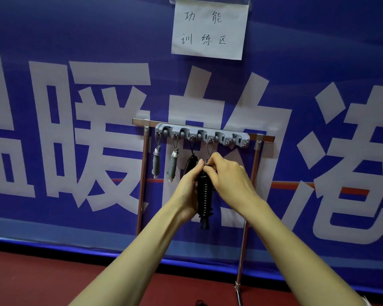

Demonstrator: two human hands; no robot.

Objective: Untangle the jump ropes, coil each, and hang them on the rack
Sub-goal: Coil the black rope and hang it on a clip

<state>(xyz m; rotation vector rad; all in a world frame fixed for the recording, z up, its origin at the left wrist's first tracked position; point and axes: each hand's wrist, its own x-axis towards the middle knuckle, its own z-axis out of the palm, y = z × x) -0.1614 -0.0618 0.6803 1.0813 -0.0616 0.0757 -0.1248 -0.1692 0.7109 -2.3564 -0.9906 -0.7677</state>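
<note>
A grey hook rack is fixed on a metal frame against the blue banner. Two grey coiled jump ropes hang from its left hooks. A black coiled rope hangs from the third hook. A second black coiled rope hangs by a loop from the fourth hook. My left hand grips this rope's upper part from the left. My right hand pinches its top, just under the loop.
A white paper sign is taped to the banner above the rack. The frame's right leg runs down to the red floor. A small dark object lies on the floor at the bottom edge.
</note>
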